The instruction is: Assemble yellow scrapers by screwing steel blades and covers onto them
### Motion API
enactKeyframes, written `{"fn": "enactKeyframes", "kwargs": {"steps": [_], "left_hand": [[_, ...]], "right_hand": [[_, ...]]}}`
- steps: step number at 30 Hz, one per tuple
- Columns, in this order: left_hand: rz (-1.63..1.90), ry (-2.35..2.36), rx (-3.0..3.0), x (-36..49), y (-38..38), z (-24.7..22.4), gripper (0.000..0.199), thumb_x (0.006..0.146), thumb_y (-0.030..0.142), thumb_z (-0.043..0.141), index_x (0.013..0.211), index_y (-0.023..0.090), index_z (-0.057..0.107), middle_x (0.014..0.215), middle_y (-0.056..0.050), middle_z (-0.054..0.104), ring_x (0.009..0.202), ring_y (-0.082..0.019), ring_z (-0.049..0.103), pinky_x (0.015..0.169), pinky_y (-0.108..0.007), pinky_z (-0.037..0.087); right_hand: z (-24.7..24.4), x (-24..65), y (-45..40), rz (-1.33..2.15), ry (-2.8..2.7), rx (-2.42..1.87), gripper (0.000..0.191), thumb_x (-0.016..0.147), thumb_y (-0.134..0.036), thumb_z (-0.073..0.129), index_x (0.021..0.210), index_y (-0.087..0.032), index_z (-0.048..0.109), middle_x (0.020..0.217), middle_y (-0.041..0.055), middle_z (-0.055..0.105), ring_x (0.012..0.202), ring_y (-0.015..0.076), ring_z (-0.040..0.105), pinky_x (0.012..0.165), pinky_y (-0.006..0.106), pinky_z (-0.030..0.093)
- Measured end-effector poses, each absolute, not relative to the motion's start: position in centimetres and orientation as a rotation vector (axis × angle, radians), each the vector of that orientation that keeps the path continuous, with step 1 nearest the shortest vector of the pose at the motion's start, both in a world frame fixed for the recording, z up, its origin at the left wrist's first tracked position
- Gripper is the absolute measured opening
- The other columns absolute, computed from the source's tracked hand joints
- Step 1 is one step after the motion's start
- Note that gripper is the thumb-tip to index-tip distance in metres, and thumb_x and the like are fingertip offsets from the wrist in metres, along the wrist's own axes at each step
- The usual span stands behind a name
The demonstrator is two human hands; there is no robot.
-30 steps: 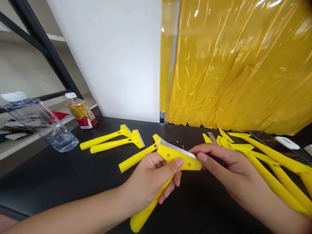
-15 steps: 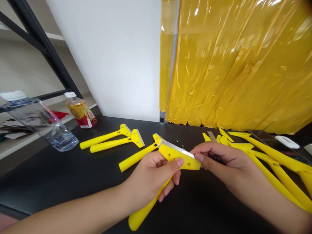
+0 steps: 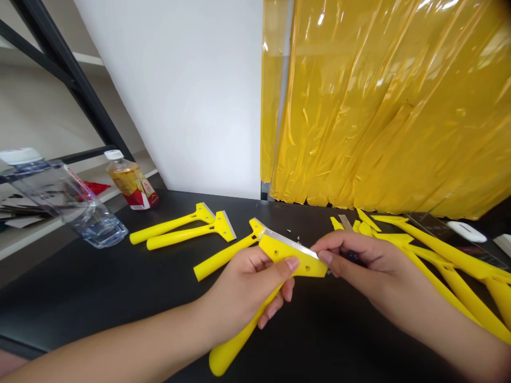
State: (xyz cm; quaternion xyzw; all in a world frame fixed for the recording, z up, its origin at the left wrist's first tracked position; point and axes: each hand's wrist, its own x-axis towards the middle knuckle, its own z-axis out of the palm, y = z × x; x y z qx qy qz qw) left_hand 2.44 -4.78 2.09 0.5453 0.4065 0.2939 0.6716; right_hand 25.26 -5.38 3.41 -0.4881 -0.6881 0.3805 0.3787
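My left hand (image 3: 255,287) is closed around a yellow scraper (image 3: 239,346), its thumb pressed on the flat head with two holes. Along the head's upper edge lies a shiny metal blade (image 3: 290,243). The thumb and forefinger of my right hand (image 3: 359,266) pinch the blade's right end. Just behind my left hand, another yellow scraper (image 3: 221,260) rests on the table. Two more yellow scrapers (image 3: 163,226) with blades lie farther left. Small screws (image 3: 289,231) are scattered behind the held head. Something dark, partly hidden, shows beneath my right fingers.
On the left stand a large clear bottle (image 3: 90,213) and a smaller drink bottle (image 3: 133,183). Several yellow handles and head pieces (image 3: 431,255) are piled at the right, near a white device (image 3: 466,232). Yellow plastic sheeting (image 3: 379,106) and a white panel (image 3: 191,96) border the black table (image 3: 99,298).
Almost nothing differs. The view has shifted very slightly, and both hands keep the same hold on the scraper and its blade.
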Motion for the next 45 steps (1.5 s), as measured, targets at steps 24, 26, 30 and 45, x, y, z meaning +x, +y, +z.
{"fn": "enactKeyframes", "kwargs": {"steps": [24,26,30,45], "left_hand": [[0.791,0.919,0.995,2.4,-2.9,2.5,0.041,0.099,0.044,0.062,0.068,0.016,0.060,0.041,0.003,0.050,0.032,-0.007,0.040,0.035,-0.016,0.031],[0.786,0.915,1.005,2.4,-3.0,2.5,0.042,0.099,0.044,0.061,0.068,0.016,0.060,0.041,0.002,0.051,0.032,-0.007,0.040,0.035,-0.016,0.031],[0.778,0.895,1.010,2.2,-3.1,2.4,0.043,0.100,0.045,0.059,0.068,0.016,0.061,0.041,0.002,0.051,0.032,-0.007,0.041,0.035,-0.016,0.032],[0.745,0.898,1.014,2.2,-3.0,2.0,0.046,0.098,0.048,0.063,0.065,0.016,0.062,0.043,0.003,0.049,0.033,-0.007,0.040,0.035,-0.017,0.032]], "right_hand": [[-2.5,26.6,-1.1,0.228,-2.340,-1.443,0.041,0.098,-0.013,0.042,0.124,-0.027,0.070,0.097,0.0034,0.069,0.082,0.0192,0.069,0.072,0.032,0.050],[-2.6,26.4,-1.1,0.226,-2.346,-1.446,0.040,0.098,-0.012,0.042,0.123,-0.027,0.069,0.097,0.0031,0.069,0.080,0.0181,0.069,0.070,0.031,0.048],[-2.6,26.4,-1.1,0.221,-2.351,-1.453,0.039,0.098,-0.012,0.041,0.121,-0.025,0.069,0.098,0.0034,0.068,0.081,0.0174,0.068,0.070,0.029,0.048],[-3.6,26.8,-0.4,0.300,-2.209,-1.615,0.010,0.096,-0.024,0.052,0.093,-0.025,0.061,0.094,0.0031,0.070,0.082,0.0218,0.066,0.072,0.033,0.045]]}}
